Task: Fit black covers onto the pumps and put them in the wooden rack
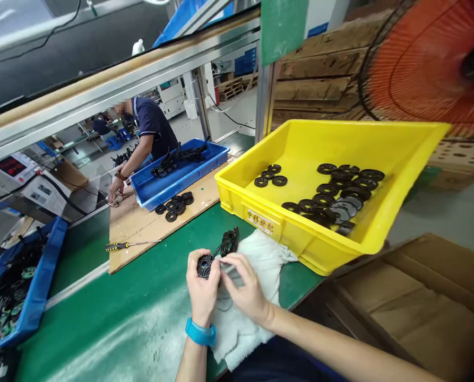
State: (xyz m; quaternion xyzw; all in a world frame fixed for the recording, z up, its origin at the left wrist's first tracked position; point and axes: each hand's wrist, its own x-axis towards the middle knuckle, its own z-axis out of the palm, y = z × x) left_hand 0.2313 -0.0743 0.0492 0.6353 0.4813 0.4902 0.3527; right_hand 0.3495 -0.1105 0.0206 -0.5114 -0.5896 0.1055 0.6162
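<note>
A round black disc-shaped part (205, 266) with a swirled, slotted face is held in my left hand (201, 289), its fingers and thumb wrapped round the rim. A black cable (229, 241) runs from the part's edge and lies coiled just beyond it. My right hand (247, 292) is pinched at the right edge of the part, where the cable comes out; its fingertips partly hide what they grip. Under both hands a white cloth (256, 265) lies crumpled on the green work surface (141, 307).
A yellow bin (252, 204) at the right holds several black rings. Beyond lie a screwdriver (119, 246) and black discs (175, 207) on cardboard (200, 196), beside a blue tray (161, 191) of cables. Another person (153, 127) works there. A fan (428, 63) stands right; another blue bin (41, 281), left.
</note>
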